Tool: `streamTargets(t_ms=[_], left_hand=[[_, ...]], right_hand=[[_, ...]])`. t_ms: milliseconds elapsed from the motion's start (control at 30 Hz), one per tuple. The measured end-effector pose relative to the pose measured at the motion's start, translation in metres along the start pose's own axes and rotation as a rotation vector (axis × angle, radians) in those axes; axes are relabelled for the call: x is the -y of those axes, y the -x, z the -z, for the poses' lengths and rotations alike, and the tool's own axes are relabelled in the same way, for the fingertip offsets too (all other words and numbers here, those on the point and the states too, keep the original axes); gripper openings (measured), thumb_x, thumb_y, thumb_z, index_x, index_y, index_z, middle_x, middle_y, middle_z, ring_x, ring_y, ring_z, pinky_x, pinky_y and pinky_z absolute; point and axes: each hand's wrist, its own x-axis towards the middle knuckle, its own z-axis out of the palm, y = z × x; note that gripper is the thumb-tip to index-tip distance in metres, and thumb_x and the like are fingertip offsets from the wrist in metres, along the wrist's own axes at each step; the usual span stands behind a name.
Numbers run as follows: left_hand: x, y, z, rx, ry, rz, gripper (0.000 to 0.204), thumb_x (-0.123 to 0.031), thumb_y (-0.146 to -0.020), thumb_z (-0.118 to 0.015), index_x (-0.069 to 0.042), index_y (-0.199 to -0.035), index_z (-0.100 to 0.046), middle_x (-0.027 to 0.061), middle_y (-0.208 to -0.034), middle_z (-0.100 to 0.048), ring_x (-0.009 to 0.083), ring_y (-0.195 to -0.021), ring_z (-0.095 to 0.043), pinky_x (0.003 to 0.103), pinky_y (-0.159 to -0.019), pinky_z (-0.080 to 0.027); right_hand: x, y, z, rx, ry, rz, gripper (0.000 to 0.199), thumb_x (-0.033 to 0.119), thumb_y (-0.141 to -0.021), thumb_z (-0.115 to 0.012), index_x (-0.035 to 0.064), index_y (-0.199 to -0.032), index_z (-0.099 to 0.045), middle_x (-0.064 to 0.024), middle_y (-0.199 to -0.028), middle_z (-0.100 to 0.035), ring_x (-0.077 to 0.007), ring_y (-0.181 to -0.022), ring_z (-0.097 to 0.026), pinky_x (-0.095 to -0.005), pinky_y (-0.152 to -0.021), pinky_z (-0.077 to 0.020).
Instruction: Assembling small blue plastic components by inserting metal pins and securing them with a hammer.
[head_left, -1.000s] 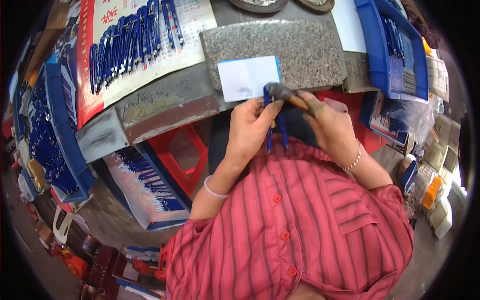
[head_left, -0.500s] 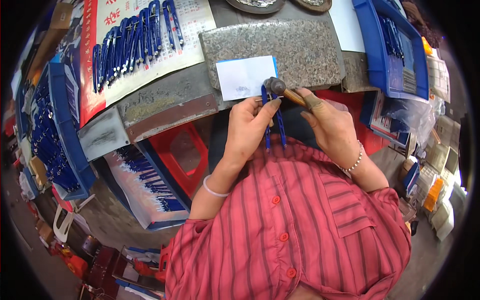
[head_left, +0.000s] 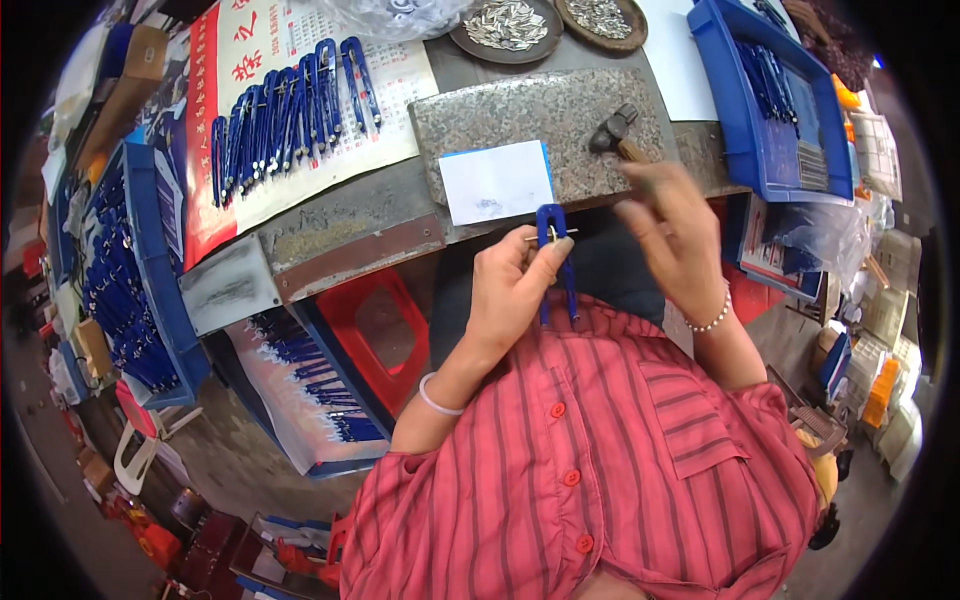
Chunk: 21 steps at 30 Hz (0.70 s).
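Observation:
My left hand (head_left: 515,290) pinches a blue U-shaped metal piece (head_left: 552,215) with two long legs hanging down, just off the front edge of the bench. A thin silver pin (head_left: 565,236) runs crosswise at its upper part. To the right, my right hand (head_left: 680,235) is partly blurred, thumb and fingers apart with nothing between them. Just beyond its fingers a hammer (head_left: 613,130) with a wooden handle lies on the speckled stone slab (head_left: 540,110). A white card (head_left: 495,182) on a blue backing lies at the slab's near left edge.
Similar blue pieces (head_left: 275,115) lie in a row on a printed sheet at the left. Blue bins (head_left: 160,260) of them flank the bench, one bin (head_left: 725,90) at the right. Two round dishes (head_left: 510,55) of small metal parts stand behind the slab. A red stool (head_left: 375,330) is below.
The hammer has gone from the blue piece to the stone slab, and my right hand has come off it. My left hand still holds the blue piece, slightly lower in view.

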Motion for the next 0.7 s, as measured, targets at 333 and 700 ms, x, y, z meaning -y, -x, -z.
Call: streamTargets(t_ms=[333,700], left_hand=[[-0.021,0.011,0.010,0.052,0.006,-0.129,0.017,-0.014,-0.086,-0.066,0.003,-0.089,-0.063,0.0036,-0.060,-0.060,0.0041,-0.053,-0.052,0.023,-0.048,-0.040],[-0.045,0.010,0.033,0.038,0.129,-0.083,0.021,-0.018,-0.091,-0.064,0.000,-0.102,-0.062,-0.0027,-0.073,-0.059,0.0020,-0.061,-0.048,0.018,-0.053,-0.039]], right_hand=[[0.018,-0.034,-0.013,0.517,-0.830,-0.351,0.015,0.009,-0.092,-0.057,-0.0043,-0.096,-0.063,-0.0005,-0.080,-0.060,-0.0046,-0.071,-0.053,-0.0208,-0.062,-0.0433],[0.034,-0.045,-0.019,0.431,-0.752,-0.292,0.024,0.011,-0.094,-0.050,-0.0024,-0.110,-0.062,0.0008,-0.074,-0.057,-0.0041,-0.061,-0.048,-0.0190,-0.056,-0.0392]])
